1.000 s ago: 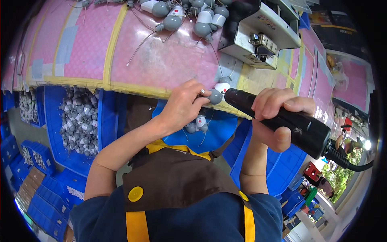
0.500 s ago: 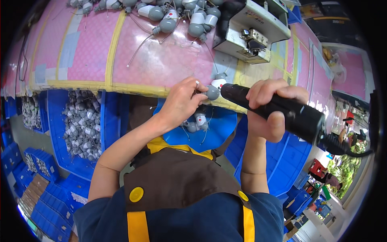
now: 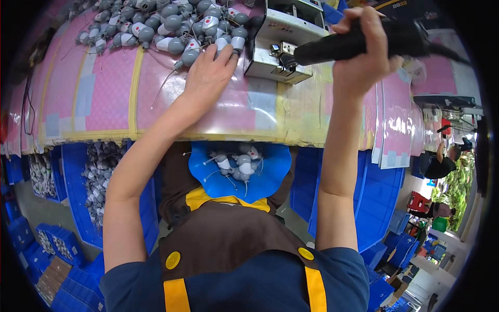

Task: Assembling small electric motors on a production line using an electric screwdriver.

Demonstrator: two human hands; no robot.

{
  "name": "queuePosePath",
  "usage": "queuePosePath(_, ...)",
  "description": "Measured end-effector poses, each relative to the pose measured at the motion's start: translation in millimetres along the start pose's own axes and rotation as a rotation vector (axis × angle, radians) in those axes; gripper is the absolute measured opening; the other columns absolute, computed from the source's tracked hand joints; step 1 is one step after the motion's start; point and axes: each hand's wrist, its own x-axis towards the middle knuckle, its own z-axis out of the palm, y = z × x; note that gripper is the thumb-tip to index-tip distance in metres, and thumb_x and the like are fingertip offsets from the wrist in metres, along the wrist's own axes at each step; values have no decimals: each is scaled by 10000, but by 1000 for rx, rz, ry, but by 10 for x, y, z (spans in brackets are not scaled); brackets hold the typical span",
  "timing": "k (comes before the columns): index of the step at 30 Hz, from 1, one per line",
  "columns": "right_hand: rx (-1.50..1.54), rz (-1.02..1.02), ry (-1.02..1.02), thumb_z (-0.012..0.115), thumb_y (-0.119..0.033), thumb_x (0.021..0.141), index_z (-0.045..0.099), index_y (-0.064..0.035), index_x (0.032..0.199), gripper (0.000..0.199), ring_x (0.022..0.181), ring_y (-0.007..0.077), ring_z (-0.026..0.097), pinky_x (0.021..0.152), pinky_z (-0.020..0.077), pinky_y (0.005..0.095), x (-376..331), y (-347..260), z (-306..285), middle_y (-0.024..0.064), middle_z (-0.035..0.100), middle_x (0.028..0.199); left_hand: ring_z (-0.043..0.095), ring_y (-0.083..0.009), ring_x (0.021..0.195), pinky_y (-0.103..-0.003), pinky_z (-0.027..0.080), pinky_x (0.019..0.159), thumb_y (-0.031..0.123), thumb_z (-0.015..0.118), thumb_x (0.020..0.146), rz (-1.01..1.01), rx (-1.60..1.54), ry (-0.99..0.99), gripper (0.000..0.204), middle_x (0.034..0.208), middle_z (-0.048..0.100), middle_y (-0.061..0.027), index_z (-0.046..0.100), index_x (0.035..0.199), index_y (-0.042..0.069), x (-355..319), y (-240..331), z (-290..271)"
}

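- Left hand [image 3: 212, 73]: fingers extended onto the near edge of the pile of grey-and-white bulb-shaped units [image 3: 175, 23] on the table [image 3: 228, 115]. Thumb is hidden; cannot tell whether this grip has hold of a unit.
- Right hand [image 3: 366, 54]: grip wrapped around the black corded driver [image 3: 323, 50], its nose at the metal fitting of the screw feeder [image 3: 265, 46]. Contact cannot be confirmed.
- Further units lie in the blue bowl [image 3: 276, 179] below the table edge.
- Caution: crossed wire leads may snag, dragging neighbouring units if one is pulled quickly.
- Caution: rounded bodies may roll if the pile is disturbed.
- Caution: an off-angle driver may slip against the fitting; cord drag could cause this.
- Caution: knocking the bowl could spill its units.
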Motion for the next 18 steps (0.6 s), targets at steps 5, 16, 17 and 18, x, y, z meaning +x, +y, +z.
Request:
queuePosePath(5, -153, 36, -5, 625, -89, 783, 565, 36, 859, 158, 562, 167, 552, 552, 453, 264, -106, -24, 70, 118, 591, 711, 518, -253, 888, -354, 444, 700, 70, 548, 735, -45, -179, -18, 219, 944, 519, -87, 590, 949, 87, -207, 51, -136)
queuePosePath(16, -61, 137, -247, 567, -209, 824, 471, 6, 1088, 354, 611, 207, 520, 583, 479, 347, -819, -377, -82, 191, 548, 831, 556, -193, 637, -282, 441, 591, 17, 604, 792, -804, -1293, -170, 147, 773, 559, -134, 577, 924, -43, -780, 837, -301)
queuePosePath(17, -47, 138, -260, 574, -216, 823, 465, 3, 1095, 365, 610, 208, 521, 582, 480, 346, -858, -392, -71, 191, 547, 834, 556, -193, 637, -282, 441, 591, 17, 604, 792, -807, -1296, -172, 147, 773, 559, -134, 577, 924, -43, -785, 831, -286)
queuePosePath(18, -43, 160, -249, 587, -223, 817, 453, -2, 1101, 384, 612, 209, 525, 586, 487, 351, -905, -408, -78, 192, 547, 837, 557, -136, 659, -246, 453, 589, 26, 592, 817, -759, -1276, -196, 151, 799, 578, -106, 575, 946, -50, -792, 820, -271)
